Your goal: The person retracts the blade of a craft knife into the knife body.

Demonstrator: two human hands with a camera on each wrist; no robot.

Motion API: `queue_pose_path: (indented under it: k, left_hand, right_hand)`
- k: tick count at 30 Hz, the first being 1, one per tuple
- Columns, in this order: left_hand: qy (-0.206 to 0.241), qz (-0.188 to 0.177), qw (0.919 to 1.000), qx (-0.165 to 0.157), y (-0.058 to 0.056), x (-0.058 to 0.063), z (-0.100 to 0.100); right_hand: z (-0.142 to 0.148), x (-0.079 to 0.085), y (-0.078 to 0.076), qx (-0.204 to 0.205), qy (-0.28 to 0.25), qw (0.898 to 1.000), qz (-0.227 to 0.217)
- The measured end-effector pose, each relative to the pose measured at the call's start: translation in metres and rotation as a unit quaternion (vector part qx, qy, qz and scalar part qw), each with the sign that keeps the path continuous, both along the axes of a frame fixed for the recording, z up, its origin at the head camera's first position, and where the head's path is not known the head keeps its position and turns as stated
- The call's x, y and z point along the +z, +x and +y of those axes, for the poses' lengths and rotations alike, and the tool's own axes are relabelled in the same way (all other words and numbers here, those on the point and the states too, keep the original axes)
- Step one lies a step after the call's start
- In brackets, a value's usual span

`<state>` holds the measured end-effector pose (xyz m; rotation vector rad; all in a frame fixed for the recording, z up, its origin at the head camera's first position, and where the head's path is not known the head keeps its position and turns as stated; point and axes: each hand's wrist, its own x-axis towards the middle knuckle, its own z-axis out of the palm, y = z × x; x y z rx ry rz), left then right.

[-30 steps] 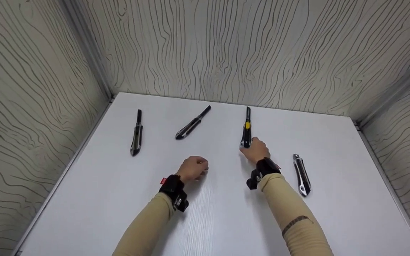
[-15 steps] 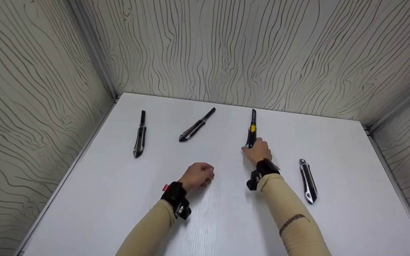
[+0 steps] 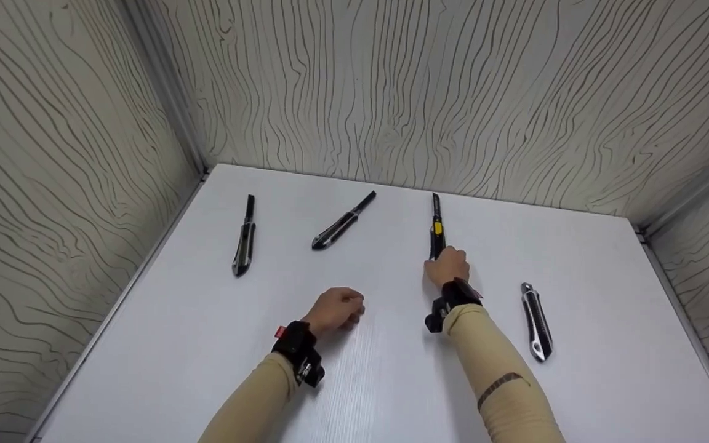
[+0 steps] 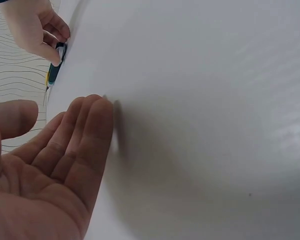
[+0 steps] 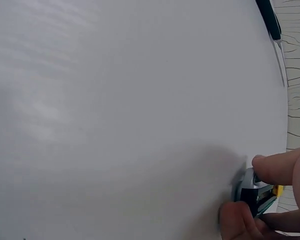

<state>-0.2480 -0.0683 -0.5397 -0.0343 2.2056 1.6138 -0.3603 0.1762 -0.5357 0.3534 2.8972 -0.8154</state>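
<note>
My right hand [image 3: 448, 266] pinches the rear end of a black utility knife [image 3: 438, 239] with a yellow slider. This knife lies at the back of the white table, its blade end pointing to the wall. In the right wrist view, thumb and fingers press on either side of the knife's silver-and-black butt [image 5: 250, 194]. The knife's rear part is hidden by the hand in the head view. My left hand [image 3: 333, 311] hovers low over the table's middle with nothing in it. Its fingers [image 4: 92, 135] are slightly bent and the thumb stands apart in the left wrist view.
Two more utility knives with long dark front ends lie at left [image 3: 244, 246] and centre [image 3: 336, 231]. A silver-and-black utility knife [image 3: 537, 323] lies right of my right forearm, no blade showing. Wood-patterned walls [image 3: 354, 92] enclose the back and sides of the table [image 3: 164, 344].
My right hand has slid further over the knife's rear end, hiding its butt. The knife's tip has swung slightly left. The head view shifted a little; my left hand stays empty.
</note>
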Motion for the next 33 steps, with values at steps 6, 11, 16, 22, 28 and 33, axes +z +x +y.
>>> queue_pose_path:
  k: [6, 11, 16, 22, 28, 33]
  left_hand:
    - [0.012, -0.004, 0.9999, -0.002, 0.005, 0.002, 0.003]
    - [0.032, -0.006, 0.9994, -0.012, 0.011, 0.002, 0.006]
    - [0.030, -0.002, 0.9995, -0.011, 0.012, 0.000, 0.007]
    - [0.037, -0.002, 0.9993, -0.009, 0.011, 0.001, 0.010]
    - [0.029, -0.003, 0.9995, -0.015, 0.008, 0.006, 0.016]
    - [0.020, 0.002, 0.9996, -0.021, 0.002, 0.011, 0.022]
  right_hand:
    - [0.003, 0.001, 0.006, -0.002, 0.014, 1.000, -0.007]
    - [0.010, -0.003, 0.011, -0.004, 0.021, 1.000, -0.002]
    - [0.015, -0.004, 0.014, -0.008, 0.024, 1.000, 0.007]
    - [0.019, -0.003, 0.018, -0.013, 0.019, 1.000, 0.014]
    - [0.019, 0.001, 0.025, -0.007, 0.002, 0.999, 0.032]
    - [0.012, 0.005, 0.032, 0.010, -0.018, 0.998, 0.054]
